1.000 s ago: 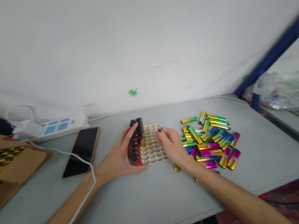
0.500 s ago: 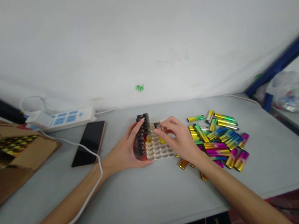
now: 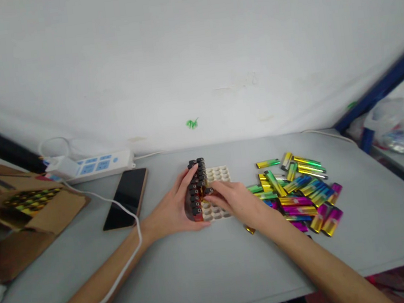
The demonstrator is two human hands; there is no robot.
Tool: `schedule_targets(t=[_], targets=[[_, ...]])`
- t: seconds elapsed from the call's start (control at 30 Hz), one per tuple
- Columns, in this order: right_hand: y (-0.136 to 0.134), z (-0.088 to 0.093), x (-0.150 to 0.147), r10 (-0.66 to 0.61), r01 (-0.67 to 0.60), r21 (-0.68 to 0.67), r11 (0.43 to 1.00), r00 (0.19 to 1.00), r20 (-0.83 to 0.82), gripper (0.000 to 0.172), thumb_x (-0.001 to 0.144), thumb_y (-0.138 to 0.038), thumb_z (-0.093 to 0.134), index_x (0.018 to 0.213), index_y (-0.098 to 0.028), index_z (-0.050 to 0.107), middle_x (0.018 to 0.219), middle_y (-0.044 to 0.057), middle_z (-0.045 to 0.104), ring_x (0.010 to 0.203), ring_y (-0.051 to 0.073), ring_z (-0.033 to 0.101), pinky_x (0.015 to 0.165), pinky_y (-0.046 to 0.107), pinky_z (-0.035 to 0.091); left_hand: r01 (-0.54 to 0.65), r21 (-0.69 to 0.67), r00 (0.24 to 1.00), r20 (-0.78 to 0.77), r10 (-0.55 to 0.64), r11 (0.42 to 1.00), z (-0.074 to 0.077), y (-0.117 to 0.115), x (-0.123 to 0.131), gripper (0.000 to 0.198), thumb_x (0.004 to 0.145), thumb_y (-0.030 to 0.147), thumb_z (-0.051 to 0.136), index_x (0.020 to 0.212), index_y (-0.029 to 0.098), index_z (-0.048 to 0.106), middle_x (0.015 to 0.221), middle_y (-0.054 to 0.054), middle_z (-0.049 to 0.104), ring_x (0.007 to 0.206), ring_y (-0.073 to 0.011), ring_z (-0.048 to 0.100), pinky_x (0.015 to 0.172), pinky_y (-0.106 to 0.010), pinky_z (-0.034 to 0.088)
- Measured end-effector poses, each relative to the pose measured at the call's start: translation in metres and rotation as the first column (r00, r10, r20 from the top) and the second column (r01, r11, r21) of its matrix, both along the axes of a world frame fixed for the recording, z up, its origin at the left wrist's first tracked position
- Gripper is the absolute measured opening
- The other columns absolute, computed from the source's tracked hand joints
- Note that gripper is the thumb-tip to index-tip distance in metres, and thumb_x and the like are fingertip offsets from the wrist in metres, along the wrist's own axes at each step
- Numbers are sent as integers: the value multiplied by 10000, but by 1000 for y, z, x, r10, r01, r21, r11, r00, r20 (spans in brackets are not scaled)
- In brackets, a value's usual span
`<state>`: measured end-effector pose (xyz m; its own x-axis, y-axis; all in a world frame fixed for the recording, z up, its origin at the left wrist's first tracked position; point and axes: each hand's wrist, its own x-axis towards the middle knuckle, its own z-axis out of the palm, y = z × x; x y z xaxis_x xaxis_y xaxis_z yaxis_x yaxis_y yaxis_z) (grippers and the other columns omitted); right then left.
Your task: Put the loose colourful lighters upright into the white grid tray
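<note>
A pale tray (image 3: 220, 174) with rows of small holes lies on the table in front of me. Upright lighters (image 3: 194, 192) with black tops fill its left side, two rows deep. My left hand (image 3: 175, 206) wraps round the outer row from the left, forefinger over the far end and thumb at the near corner. Between the thumb and fingers of my right hand (image 3: 239, 201) is one lighter (image 3: 209, 190), its black top showing beside the second row; its lower part is hidden. Right of the tray, a loose pile of shiny, many-coloured lighters (image 3: 298, 200) covers the table.
A phone (image 3: 126, 197) lies left of my hands, with a power strip (image 3: 102, 166) behind it. A white cable (image 3: 138, 228) crosses over my left forearm. An open cardboard box (image 3: 57, 206) with lighters inside stands at far left. Clear plastic bags (image 3: 397, 120) are at right.
My right hand has moved left and slightly nearer me with its lighter, from the middle of the tray to beside the filled rows. My left hand keeps its hold. The whole view has shifted slightly.
</note>
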<state>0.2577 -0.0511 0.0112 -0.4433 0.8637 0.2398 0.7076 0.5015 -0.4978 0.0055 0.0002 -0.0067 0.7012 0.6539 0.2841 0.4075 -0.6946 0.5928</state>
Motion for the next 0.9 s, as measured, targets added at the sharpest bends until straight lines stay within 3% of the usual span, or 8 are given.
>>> schedule_targets(t=[0.2,0.4,0.5,0.6,0.7,0.8,0.9], targets=[[-6,13,-16,-74,68,35,997,971,226,231,1193,-375,604,1240,-173,707,1141,151,793,1044,275,790,907,375,610,-17,27,1000,6,17,999,-3,1,-1,1533,744,463,1048,1867,341,12,1886,-192,294,1717,-485,392,1386,-646,431],[-5,27,-1,-29,53,-75,996,958,286,306,1181,-452,631,1187,-163,730,1061,123,816,989,269,795,835,342,555,-16,26,999,44,15,1000,-7,4,-3,1556,699,510,1056,1863,430,27,1891,-135,310,1695,-520,421,1366,-697,461],[-1,33,24,-50,67,-71,995,975,217,258,1184,-430,645,1167,-191,739,1036,78,804,906,222,764,799,311,516,-21,19,999,37,20,1000,-6,4,-2,1541,714,487,1046,1862,425,20,1898,-128,303,1698,-522,413,1373,-700,451],[6,37,64,-223,227,7,974,951,216,159,1166,-316,674,1211,-192,764,1083,94,799,922,228,752,871,335,534,-17,16,999,33,16,1000,-5,4,-1,1524,730,498,1035,1864,413,21,1905,-120,295,1705,-512,406,1385,-682,438],[10,36,109,-387,388,52,920,879,278,128,1119,-264,720,1126,-164,799,1113,143,805,1050,291,763,965,391,559,-13,17,999,37,13,1000,-6,5,-2,1531,723,528,1042,1864,423,26,1898,-130,306,1704,-503,413,1392,-685,418],[8,34,145,-428,458,-36,888,853,298,188,1087,-339,767,1089,-159,822,1085,147,835,1012,299,777,938,398,576,-22,5,999,37,22,1000,-8,6,-3,1530,712,520,1049,1866,420,49,1891,-138,321,1692,-510,431,1382,-693,427],[3,36,159,-378,422,-166,891,893,245,213,1078,-364,753,992,-195,849,976,109,857,903,272,786,849,365,583,-22,11,999,48,21,1000,-8,6,-3,1531,704,507,1052,1865,429,57,1891,-132,329,1689,-519,431,1376,-704,431]])
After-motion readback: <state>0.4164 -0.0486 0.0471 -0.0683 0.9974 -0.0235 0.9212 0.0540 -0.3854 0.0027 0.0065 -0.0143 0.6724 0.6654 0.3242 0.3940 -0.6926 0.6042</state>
